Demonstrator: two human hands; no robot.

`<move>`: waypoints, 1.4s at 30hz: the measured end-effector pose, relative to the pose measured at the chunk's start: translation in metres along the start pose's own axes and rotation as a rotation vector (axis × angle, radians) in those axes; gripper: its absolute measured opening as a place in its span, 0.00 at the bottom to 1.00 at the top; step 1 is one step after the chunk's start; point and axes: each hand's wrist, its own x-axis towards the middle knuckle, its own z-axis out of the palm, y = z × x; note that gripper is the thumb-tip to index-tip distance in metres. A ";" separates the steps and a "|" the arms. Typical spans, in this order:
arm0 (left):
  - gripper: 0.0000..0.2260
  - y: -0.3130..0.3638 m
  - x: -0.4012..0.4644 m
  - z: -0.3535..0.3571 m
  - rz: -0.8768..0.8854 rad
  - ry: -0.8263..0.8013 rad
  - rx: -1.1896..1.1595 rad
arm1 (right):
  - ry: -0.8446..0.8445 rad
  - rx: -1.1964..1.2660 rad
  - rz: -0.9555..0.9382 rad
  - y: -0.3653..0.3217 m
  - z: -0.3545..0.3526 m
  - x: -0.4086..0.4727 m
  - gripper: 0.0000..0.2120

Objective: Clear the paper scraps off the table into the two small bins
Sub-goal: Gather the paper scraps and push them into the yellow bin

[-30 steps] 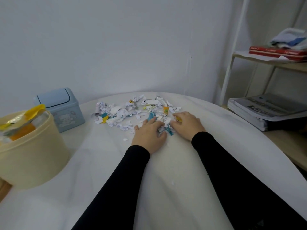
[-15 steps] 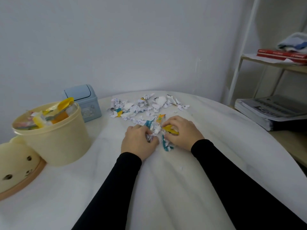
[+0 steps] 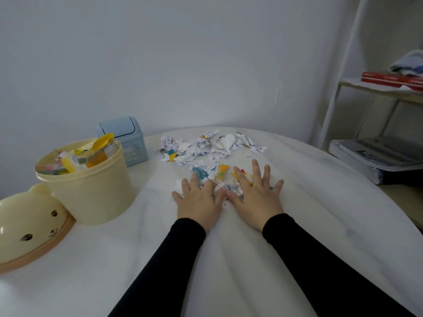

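Note:
A heap of crumpled white and coloured paper scraps (image 3: 206,148) lies at the far middle of the white table (image 3: 229,259). My left hand (image 3: 198,200) and my right hand (image 3: 256,194) lie flat side by side on the nearest scraps, fingers spread and straight, thumbs almost touching. Some scraps are hidden under my palms. A cream round bin (image 3: 89,179), lid off and full of coloured scraps, stands at the left. Behind it stands a small blue bin (image 3: 124,139) with a swing lid, closed.
The cream bin's bear-face lid (image 3: 29,225) lies at the table's left edge. A shelf unit at the right holds a stack of printed booklets (image 3: 377,156), red books (image 3: 393,79) and folded cloth. A wall runs right behind the table.
Both hands have gone from curled over the scraps to flat with fingers spread. The view has turned left, so the cream bin and its lid show more fully.

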 end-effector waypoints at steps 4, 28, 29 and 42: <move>0.19 -0.007 0.012 -0.002 -0.047 0.114 -0.035 | -0.025 0.019 -0.020 0.003 -0.001 0.022 0.34; 0.18 -0.018 0.001 -0.024 -0.056 0.220 -0.653 | 0.113 0.472 -0.105 0.003 0.001 0.032 0.16; 0.18 -0.019 -0.001 -0.024 -0.071 0.247 -0.694 | 0.141 0.510 -0.103 0.004 0.001 0.031 0.15; 0.21 -0.029 -0.023 -0.025 -0.067 0.390 -0.816 | 0.356 0.875 -0.099 -0.010 -0.015 0.002 0.18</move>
